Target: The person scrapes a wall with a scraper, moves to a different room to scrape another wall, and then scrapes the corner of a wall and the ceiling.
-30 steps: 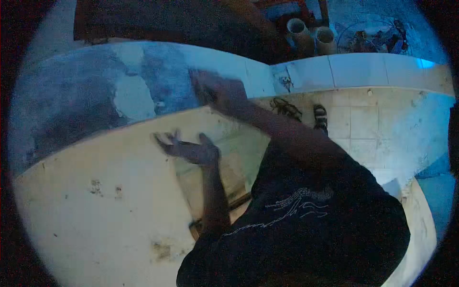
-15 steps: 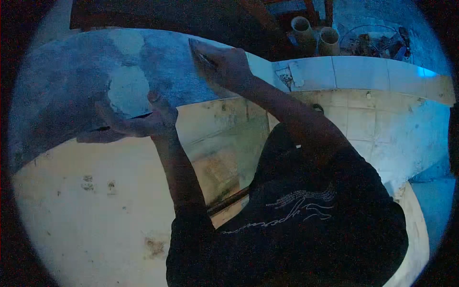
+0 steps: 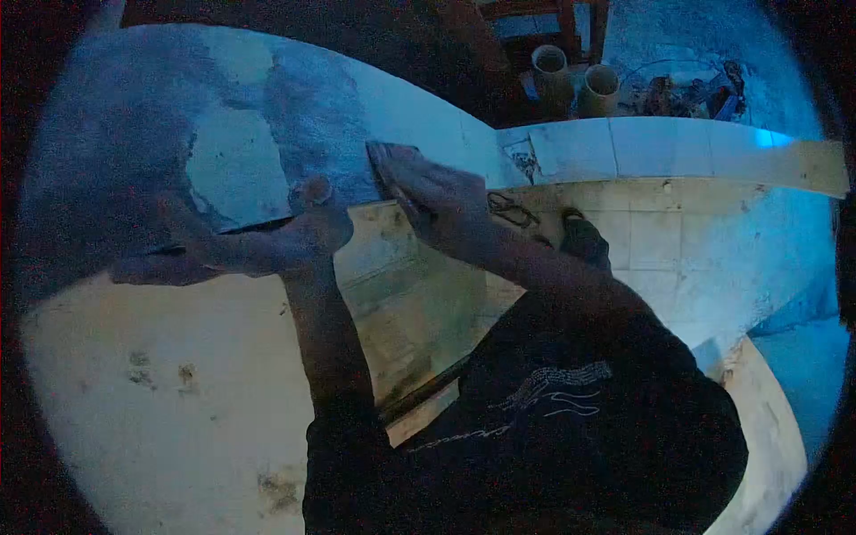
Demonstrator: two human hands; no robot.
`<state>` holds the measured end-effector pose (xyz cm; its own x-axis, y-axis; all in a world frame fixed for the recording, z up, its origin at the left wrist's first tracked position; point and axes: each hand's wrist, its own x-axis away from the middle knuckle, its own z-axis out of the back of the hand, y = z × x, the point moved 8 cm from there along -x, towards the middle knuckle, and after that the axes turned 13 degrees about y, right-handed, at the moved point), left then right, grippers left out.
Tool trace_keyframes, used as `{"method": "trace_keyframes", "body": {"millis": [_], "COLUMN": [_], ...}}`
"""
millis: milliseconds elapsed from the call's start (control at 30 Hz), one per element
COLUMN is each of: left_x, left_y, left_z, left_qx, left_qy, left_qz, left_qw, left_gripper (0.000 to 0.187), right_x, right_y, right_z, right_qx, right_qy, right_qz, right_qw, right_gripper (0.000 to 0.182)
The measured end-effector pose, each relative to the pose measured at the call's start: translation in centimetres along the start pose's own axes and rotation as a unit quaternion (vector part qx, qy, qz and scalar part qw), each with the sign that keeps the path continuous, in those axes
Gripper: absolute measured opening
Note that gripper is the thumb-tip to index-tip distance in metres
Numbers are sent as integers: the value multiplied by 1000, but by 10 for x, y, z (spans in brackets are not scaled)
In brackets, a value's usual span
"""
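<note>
My right hand (image 3: 437,196) is closed around a thin, dark, flat piece (image 3: 382,169), like a scraper. It presses this against the pale curved worktop (image 3: 415,107), close to the front edge. Dark grey smears (image 3: 316,116) coat much of the top, with a paler patch (image 3: 234,165) left of centre. At the front edge beside that patch is my left hand (image 3: 259,245), cupped, with the thumb raised and the fingers apart and stretched left. I see nothing clearly held in it. Part of its fingers is lost in shadow.
Below the worktop lies a pale stained floor (image 3: 178,392). A low tiled ledge (image 3: 660,143) runs off to the right. Behind it stand two upright tubes (image 3: 553,67) and a heap of clutter (image 3: 695,94). A dark foot (image 3: 584,236) shows beneath my right arm.
My right hand has come down toward the front edge with the flat piece, which now lies against the worktop. My left hand has shifted slightly down and left. The view has moved a little.
</note>
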<state>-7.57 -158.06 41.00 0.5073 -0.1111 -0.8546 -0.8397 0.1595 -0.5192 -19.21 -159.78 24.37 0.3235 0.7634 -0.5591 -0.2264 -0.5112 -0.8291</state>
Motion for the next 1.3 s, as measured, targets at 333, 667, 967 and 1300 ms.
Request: {"method": "trace_keyframes", "body": {"millis": [333, 667, 967, 1300], "left_x": [-49, 131, 113, 158], "left_y": [23, 194, 235, 236], "left_z": [48, 101, 96, 172], "left_qx": [81, 106, 121, -27], "left_qy": [-103, -394, -472, -386], "left_qz": [190, 677, 623, 734], "left_qw": [973, 612, 612, 558], "left_gripper": [69, 32, 38, 41], "right_x": [-48, -75, -113, 28], "right_y": [78, 121, 3, 97], "right_z": [-8, 40, -46, 22], "right_qx": [-110, -121, 114, -77], "right_qy": [-103, -372, -515, -697], "right_qz": [-60, -5, 436, 303], "right_qw": [987, 920, 730, 645], "right_gripper": [31, 29, 30, 18]}}
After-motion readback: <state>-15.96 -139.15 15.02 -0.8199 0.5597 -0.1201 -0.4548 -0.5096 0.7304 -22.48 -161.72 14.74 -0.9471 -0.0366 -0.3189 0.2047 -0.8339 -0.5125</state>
